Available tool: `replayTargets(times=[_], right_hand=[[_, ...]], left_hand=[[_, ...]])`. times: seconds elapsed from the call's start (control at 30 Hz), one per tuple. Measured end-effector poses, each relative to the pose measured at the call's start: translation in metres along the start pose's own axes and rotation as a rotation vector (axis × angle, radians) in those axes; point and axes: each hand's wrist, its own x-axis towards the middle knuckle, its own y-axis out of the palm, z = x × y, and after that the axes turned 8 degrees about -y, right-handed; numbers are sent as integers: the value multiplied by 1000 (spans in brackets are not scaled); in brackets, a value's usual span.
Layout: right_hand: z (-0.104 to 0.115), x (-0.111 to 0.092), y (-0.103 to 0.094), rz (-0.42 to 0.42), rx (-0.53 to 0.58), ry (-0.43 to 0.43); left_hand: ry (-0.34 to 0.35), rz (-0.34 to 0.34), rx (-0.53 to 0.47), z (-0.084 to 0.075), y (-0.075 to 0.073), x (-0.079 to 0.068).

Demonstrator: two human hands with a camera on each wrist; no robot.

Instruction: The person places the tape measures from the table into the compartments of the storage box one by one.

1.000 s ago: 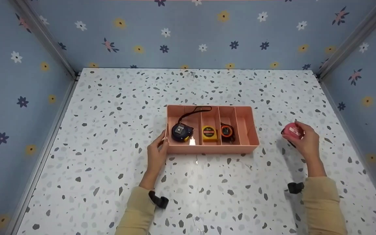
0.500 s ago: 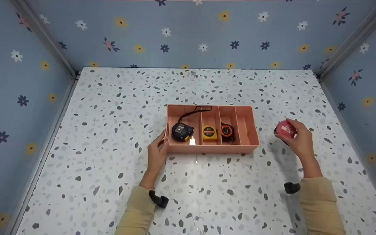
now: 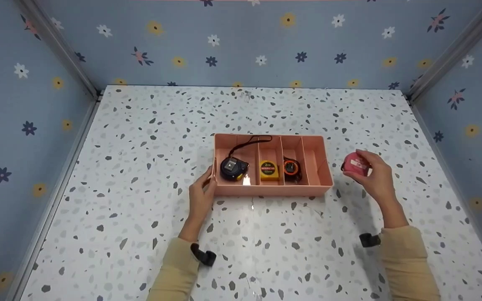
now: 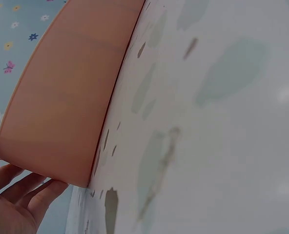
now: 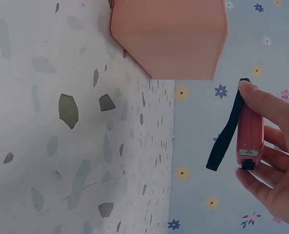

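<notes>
A pink divided organizer box [image 3: 272, 191] stands on the table. My left hand [image 3: 201, 198] holds its left end, fingers on the outer wall and thumb by the rim. In my right hand [image 3: 377, 175], raised right of the box, a red tape measure [image 3: 355, 164] is pinched; its black strap [image 5: 226, 131] hangs loose in the right wrist view. Inside the box, a dark blue tape measure [image 3: 232, 169] with a looped cord lies in the wide left compartment. To its right are a yellow tape measure [image 3: 269, 170] and a black-and-orange tape measure [image 3: 292, 169], each in its own compartment. The rightmost compartment holds nothing.
The white speckled table [image 3: 140, 167] extends around the box on all sides. Blue flowered panels [image 3: 241, 42] enclose its back, left and right. A black wrist camera mount [image 3: 203, 255] sits at each sleeve cuff.
My right hand has moved left with the red tape measure, closer to the box's right end. The left hand and the box stay in place.
</notes>
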Motion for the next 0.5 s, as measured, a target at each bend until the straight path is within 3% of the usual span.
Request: replayTargets(times=[0.5], right_hand=[[18, 4, 11, 50, 38, -44]], left_hand=[[-20, -2, 5, -1, 0, 0]])
